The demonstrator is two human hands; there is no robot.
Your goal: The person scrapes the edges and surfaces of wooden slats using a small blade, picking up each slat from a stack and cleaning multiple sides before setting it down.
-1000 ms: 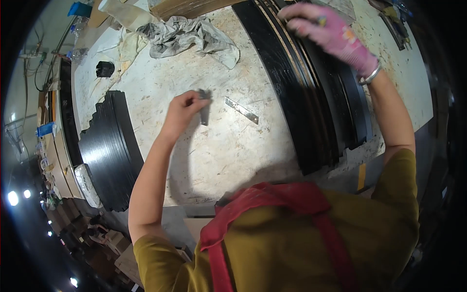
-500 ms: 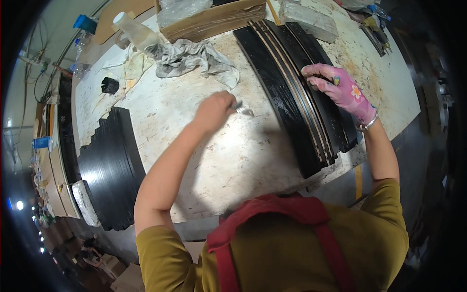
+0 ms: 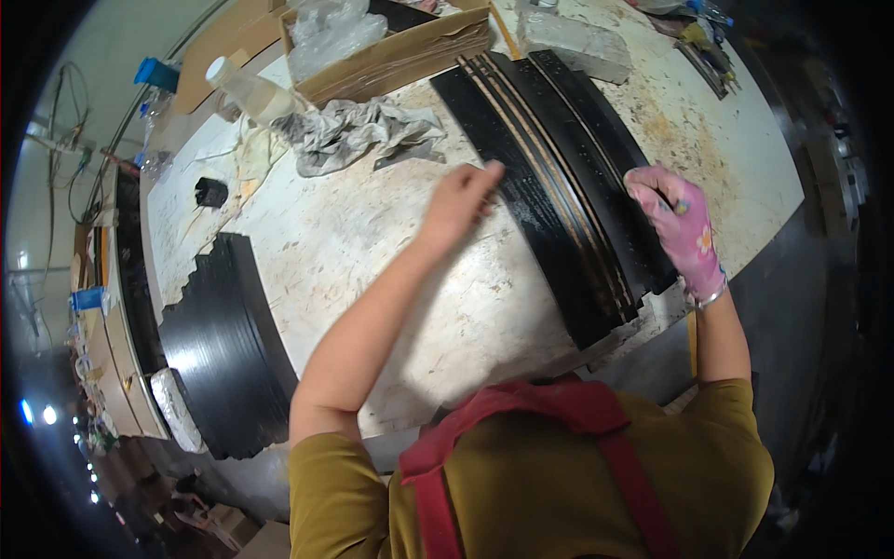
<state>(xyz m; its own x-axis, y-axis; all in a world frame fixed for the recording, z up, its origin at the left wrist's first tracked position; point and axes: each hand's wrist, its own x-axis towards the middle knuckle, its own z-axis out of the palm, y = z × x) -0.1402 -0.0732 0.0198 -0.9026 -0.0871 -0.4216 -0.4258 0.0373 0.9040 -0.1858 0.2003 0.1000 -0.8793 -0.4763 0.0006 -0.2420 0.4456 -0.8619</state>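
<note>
Hands (image 3: 456,207) (image 3: 683,228), two, curled, grip unclear, two black strip groups (image 3: 535,205) (image 3: 223,345), one rag (image 3: 340,140)

Pale wall (image 3: 116,56), grey floor (image 3: 764,287); bright lights (image 3: 49,414)

My bare left hand (image 3: 459,203), loosely curled, is at the left edge of the black boards (image 3: 579,186). My right hand (image 3: 672,212), in a pink glove (image 3: 693,244), bends at their right edge. Farther out on the white table (image 3: 326,247), a crumpled grey rag (image 3: 346,136) lies near a bottle (image 3: 250,90) and a cardboard box (image 3: 400,61). A black stack (image 3: 222,340) sits at my left.
</note>
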